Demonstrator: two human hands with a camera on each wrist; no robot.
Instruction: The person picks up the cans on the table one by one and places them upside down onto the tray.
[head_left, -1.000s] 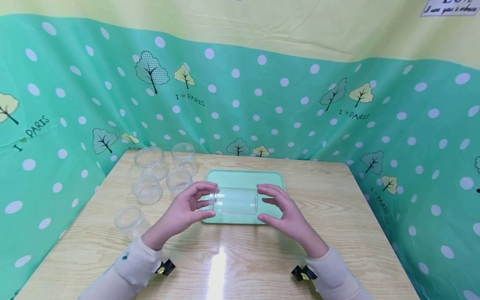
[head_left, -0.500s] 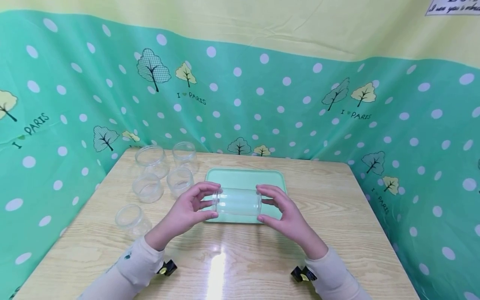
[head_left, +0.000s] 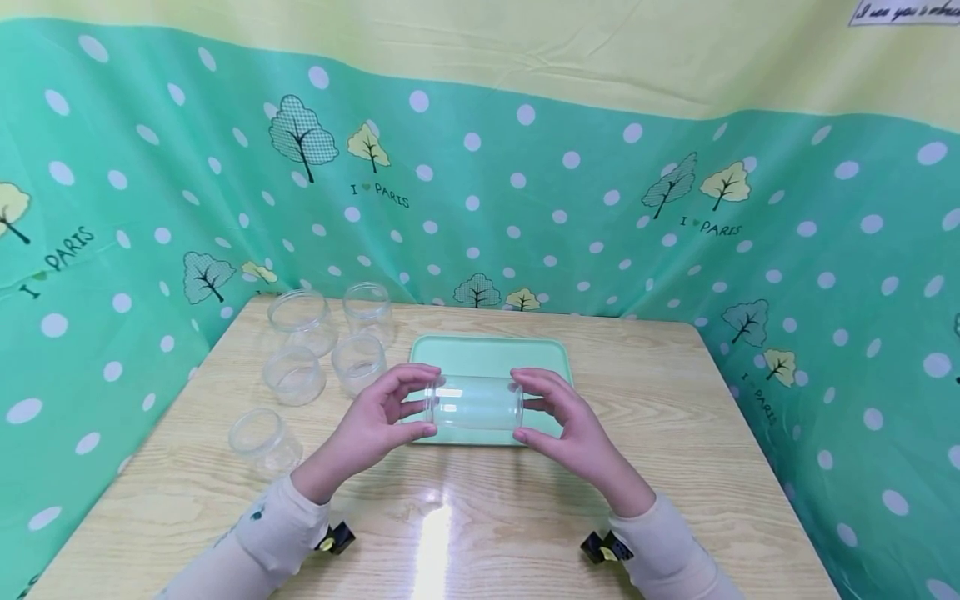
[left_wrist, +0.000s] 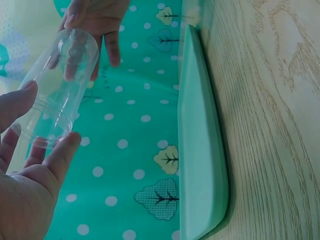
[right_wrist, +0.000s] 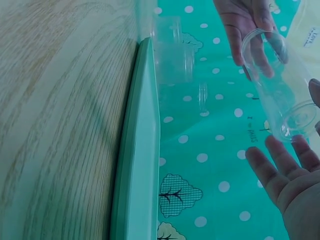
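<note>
A clear jar (head_left: pixel 476 402) lies sideways in the air above a mint-green tray (head_left: pixel 491 350). Its ridged mouth end points left, and its base end points right. My left hand (head_left: pixel 367 425) holds the mouth end between thumb and fingers. At the base end, my right hand (head_left: pixel 573 425) has its thumb and fingertips around the rim of the base. From the left wrist view, the jar (left_wrist: pixel 60 85) is see-through, with nothing visible inside. In the right wrist view, fingertips of the right hand (right_wrist: pixel 295 175) touch near the jar's base.
Several clear jars stand at the left of the wooden table (head_left: pixel 637 375): a wide one (head_left: pixel 303 325), a taller one (head_left: pixel 369 312), two short ones (head_left: pixel 294 379) and one near my left forearm (head_left: pixel 266 442). A dotted green curtain (head_left: pixel 525 208) hangs around the table.
The jar and my left hand have shifted slightly right. My right fingertips, at the base's edge before, now overlap the base end. The other jars and the tray stay put.
</note>
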